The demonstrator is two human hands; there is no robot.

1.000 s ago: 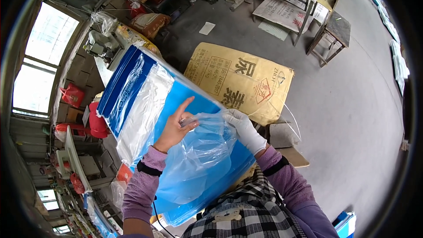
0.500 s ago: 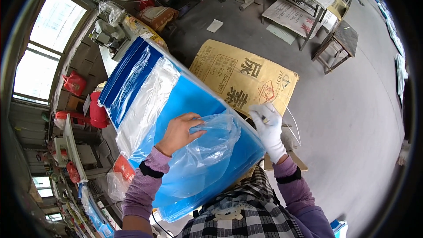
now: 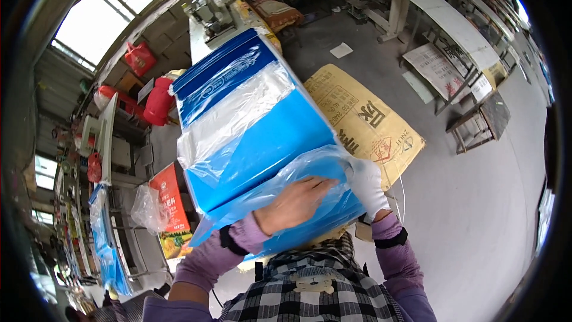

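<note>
A stack of blue plastic sacks (image 3: pixel 256 128) lies slantwise in front of me, with a white band and a dark blue end. Across its near part, a clear plastic liner (image 3: pixel 301 162) is bunched up over a lifted blue layer. My bare left hand (image 3: pixel 298 203) rests against the liner, its fingers stretched toward the right; whether they are inside it I cannot tell. At the stack's right edge my right hand (image 3: pixel 366 186), in a white glove, is closed on the liner's edge. The glove's fingertips are partly hidden by the film.
A yellow printed sack (image 3: pixel 387 134) lies beyond the stack's right side. To the left are a red printed sack (image 3: pixel 170 194) and a crumpled clear bag (image 3: pixel 149 209). A sewing machine (image 3: pixel 208 16) stands at the back, a wooden stool (image 3: pixel 491 116) at the right.
My left hand has moved right and nearer to me, toward the gloved hand. The gloved hand now has the liner's edge. The view has swung left, and the near blue layer is lifted.
</note>
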